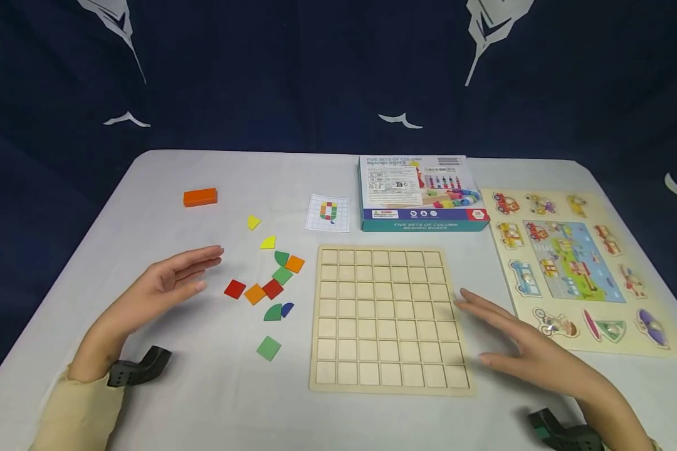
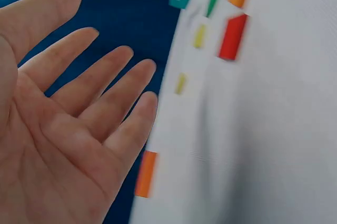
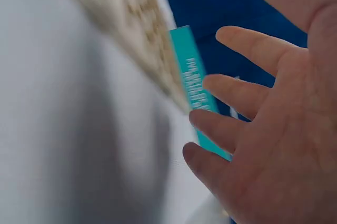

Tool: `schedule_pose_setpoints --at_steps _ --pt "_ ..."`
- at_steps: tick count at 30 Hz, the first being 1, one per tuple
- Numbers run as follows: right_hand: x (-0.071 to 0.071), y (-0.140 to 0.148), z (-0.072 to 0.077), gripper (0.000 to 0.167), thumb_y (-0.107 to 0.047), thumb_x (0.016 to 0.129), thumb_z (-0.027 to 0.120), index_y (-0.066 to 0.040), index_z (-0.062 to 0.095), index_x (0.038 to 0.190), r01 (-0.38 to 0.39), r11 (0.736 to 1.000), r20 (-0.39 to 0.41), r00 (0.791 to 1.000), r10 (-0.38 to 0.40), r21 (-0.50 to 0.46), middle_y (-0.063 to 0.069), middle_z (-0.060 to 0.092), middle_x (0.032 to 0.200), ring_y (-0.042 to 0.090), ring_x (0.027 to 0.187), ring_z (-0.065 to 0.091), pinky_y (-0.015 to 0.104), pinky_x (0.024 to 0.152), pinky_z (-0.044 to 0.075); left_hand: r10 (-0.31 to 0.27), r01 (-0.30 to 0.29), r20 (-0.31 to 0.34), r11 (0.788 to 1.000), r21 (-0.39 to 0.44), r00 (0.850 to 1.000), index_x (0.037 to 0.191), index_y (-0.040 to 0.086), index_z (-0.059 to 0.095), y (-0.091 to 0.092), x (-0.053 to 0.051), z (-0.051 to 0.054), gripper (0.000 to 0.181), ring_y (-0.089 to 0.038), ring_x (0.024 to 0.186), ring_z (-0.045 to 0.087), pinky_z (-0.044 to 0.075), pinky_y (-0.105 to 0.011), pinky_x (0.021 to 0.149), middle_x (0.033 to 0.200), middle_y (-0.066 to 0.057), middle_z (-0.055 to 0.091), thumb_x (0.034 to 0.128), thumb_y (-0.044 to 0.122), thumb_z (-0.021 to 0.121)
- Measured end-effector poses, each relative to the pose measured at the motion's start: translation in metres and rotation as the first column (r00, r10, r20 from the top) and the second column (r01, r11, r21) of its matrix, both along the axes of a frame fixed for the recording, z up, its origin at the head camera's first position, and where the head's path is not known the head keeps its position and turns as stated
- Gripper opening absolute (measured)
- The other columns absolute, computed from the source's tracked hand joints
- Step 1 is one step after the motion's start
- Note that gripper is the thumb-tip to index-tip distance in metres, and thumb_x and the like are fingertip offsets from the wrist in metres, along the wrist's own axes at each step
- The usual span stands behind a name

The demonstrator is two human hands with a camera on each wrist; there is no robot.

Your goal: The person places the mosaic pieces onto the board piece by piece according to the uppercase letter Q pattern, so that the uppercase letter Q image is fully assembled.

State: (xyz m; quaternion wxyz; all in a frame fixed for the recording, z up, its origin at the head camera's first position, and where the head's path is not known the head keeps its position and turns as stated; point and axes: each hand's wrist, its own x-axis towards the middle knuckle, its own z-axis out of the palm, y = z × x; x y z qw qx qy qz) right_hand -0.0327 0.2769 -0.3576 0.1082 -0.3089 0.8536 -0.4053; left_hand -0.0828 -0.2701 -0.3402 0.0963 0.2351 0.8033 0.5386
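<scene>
My left hand [image 1: 166, 285] hovers over the table left of the loose coloured pieces, fingers extended and palm bare in the left wrist view. Nearest to it lies a red square tile [image 1: 234, 289]. Around that are orange squares [image 1: 255, 294], green squares [image 1: 268, 348], green quarter-rounds [image 1: 273, 312], a small blue piece [image 1: 287, 309] and yellow pieces [image 1: 267, 242]. My right hand [image 1: 533, 351] is held at the right edge of a wooden grid board [image 1: 386, 316], its fingers spread and holding nothing. The board's square cells hold no coloured tiles.
Behind the board lie a pattern card [image 1: 327, 213] and a boxed bead set [image 1: 420, 194]. An orange block [image 1: 200, 197] sits at the back left. A wooden picture puzzle [image 1: 581, 269] covers the right side. Dark blue cloth [image 1: 293, 75] hangs behind the table.
</scene>
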Motion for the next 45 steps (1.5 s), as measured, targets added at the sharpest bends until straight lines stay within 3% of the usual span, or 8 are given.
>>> schedule_pose_setpoints --at_steps 3,5,9,14,28,36,45 --pt "-0.001 -0.002 -0.012 0.07 -0.012 0.082 0.072 -0.012 0.038 0.143 0.001 1.0 0.029 1.0 -0.002 0.005 0.014 0.02 0.151 0.007 0.138 0.01 0.008 0.098 0.015 0.02 -0.02 0.11 1.0 -0.005 0.994 0.14 0.005 0.041 -0.003 -0.004 -0.013 0.048 -0.023 0.127 0.041 0.039 -0.021 0.093 0.141 -0.017 0.04 0.0942 0.003 0.054" --pt "0.0 -0.004 -0.018 0.071 -0.018 0.081 0.073 -0.014 0.038 0.143 0.008 1.0 0.045 0.999 -0.009 0.022 0.013 0.018 0.152 0.007 0.138 0.007 0.007 0.098 0.013 0.039 -0.034 0.115 0.998 -0.044 0.993 0.138 0.003 0.043 -0.004 -0.006 -0.021 0.047 -0.022 0.123 0.045 0.041 -0.02 0.091 0.139 -0.016 0.042 0.0936 0.006 0.057" --pt "0.002 -0.006 -0.024 0.077 -0.029 0.078 0.075 -0.016 0.038 0.144 0.011 0.997 0.018 1.0 -0.012 0.071 0.012 0.012 0.153 0.009 0.139 0.002 0.006 0.098 0.011 0.085 -0.081 0.02 0.983 -0.162 0.996 0.133 0.002 0.05 -0.003 -0.009 -0.033 0.046 -0.014 0.105 0.053 0.045 -0.017 0.079 0.127 -0.011 0.053 0.0896 0.009 0.064" --pt "0.004 -0.006 -0.025 0.079 -0.033 0.076 0.075 -0.017 0.038 0.144 0.023 0.995 -0.003 1.0 -0.023 0.098 0.011 0.01 0.154 0.01 0.139 0.001 0.006 0.098 0.008 0.097 -0.128 -0.131 0.959 -0.253 0.987 0.125 0.002 0.058 0.003 -0.014 -0.041 0.044 -0.012 0.09 0.047 0.042 -0.019 0.067 0.114 -0.008 0.053 0.0834 0.006 0.071" --pt "0.007 -0.005 -0.025 0.079 -0.036 0.076 0.075 -0.02 0.038 0.144 0.036 0.992 0.008 0.999 -0.037 0.12 0.009 0.011 0.154 0.012 0.139 0.001 0.006 0.098 0.007 0.089 -0.165 -0.244 0.936 -0.31 0.966 0.111 0.005 0.069 0.013 -0.015 -0.051 0.035 -0.015 0.096 0.042 0.037 -0.022 0.064 0.109 -0.003 0.051 0.0762 0.002 0.076" --pt "0.006 -0.006 -0.025 0.08 -0.038 0.076 0.074 -0.02 0.038 0.144 0.037 0.991 0.004 0.999 -0.038 0.132 0.009 0.012 0.154 0.013 0.139 0.001 0.007 0.099 0.007 0.132 -0.215 -0.257 0.92 -0.329 0.957 0.101 0.008 0.07 0.016 -0.014 -0.053 0.03 -0.018 0.092 0.044 0.037 -0.023 0.06 0.107 -0.005 0.051 0.073 -0.001 0.078" --pt "0.001 -0.006 -0.025 0.08 -0.037 0.076 0.075 -0.019 0.038 0.144 0.028 0.991 -0.007 1.0 -0.027 0.134 0.009 0.012 0.154 0.016 0.14 0.002 0.007 0.099 0.007 0.157 -0.249 -0.3 0.922 -0.296 0.941 0.098 0.008 0.067 0.017 -0.012 -0.051 0.033 -0.017 0.087 0.047 0.037 -0.022 0.061 0.105 -0.005 0.053 0.0698 -0.004 0.08"
